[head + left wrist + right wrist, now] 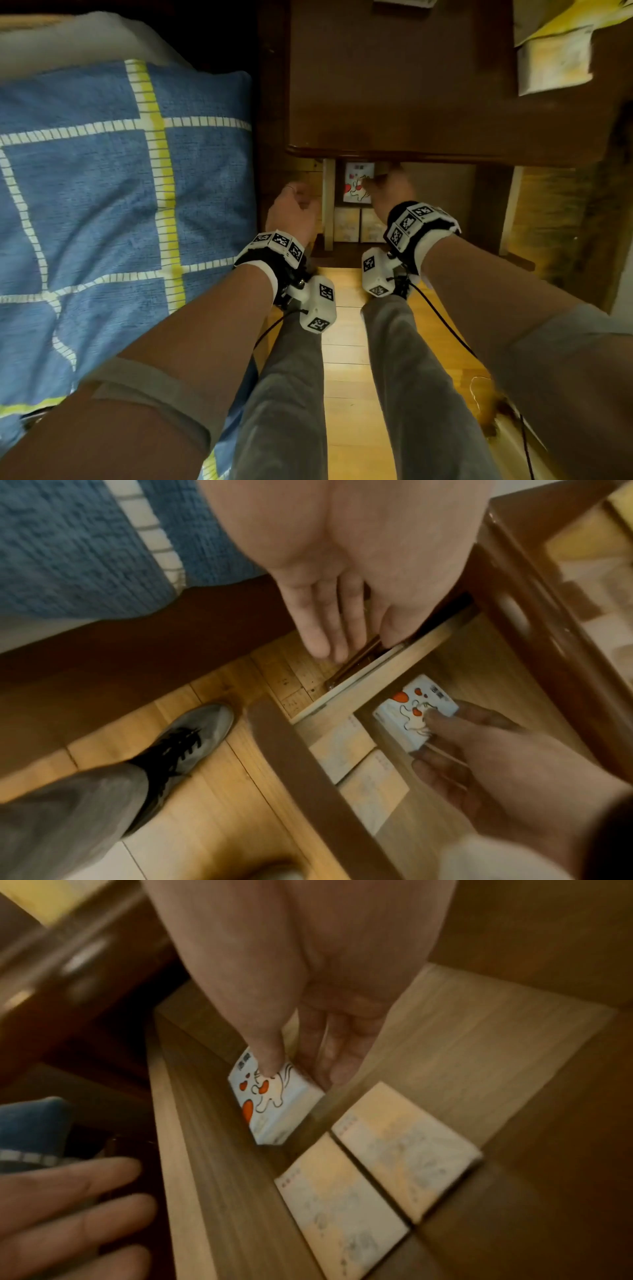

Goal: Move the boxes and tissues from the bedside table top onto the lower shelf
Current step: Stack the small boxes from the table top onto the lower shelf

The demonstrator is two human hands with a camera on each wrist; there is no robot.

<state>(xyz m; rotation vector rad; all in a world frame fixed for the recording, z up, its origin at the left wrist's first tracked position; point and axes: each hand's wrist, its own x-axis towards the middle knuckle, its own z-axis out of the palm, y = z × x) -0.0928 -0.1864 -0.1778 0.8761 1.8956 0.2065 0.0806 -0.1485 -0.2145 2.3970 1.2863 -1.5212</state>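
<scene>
My right hand (pixel 371 181) reaches under the dark brown table top (pixel 394 102) and grips a white tissue pack (pixel 274 1104) printed with a cartoon and red hearts. The thumb (pixel 270 1066) presses its printed face and the fingers lie along its right side. The pack sits low in the back left corner of the pale wooden lower shelf (pixel 479 1047), against the left side panel (pixel 205 1150). Two beige packs (pixel 342 1213) (pixel 407 1150) lie flat side by side on the shelf in front of it. My left hand (pixel 301 202) hangs outside the side panel, fingers relaxed, holding nothing.
A pale pack (pixel 551 65) and yellow items lie on the back right of the table top. The bed with its blue checked cover (pixel 102 205) stands close on the left. My grey-trousered legs (pixel 294 394) and a shoe (pixel 192 731) are on the wooden floor (pixel 346 377).
</scene>
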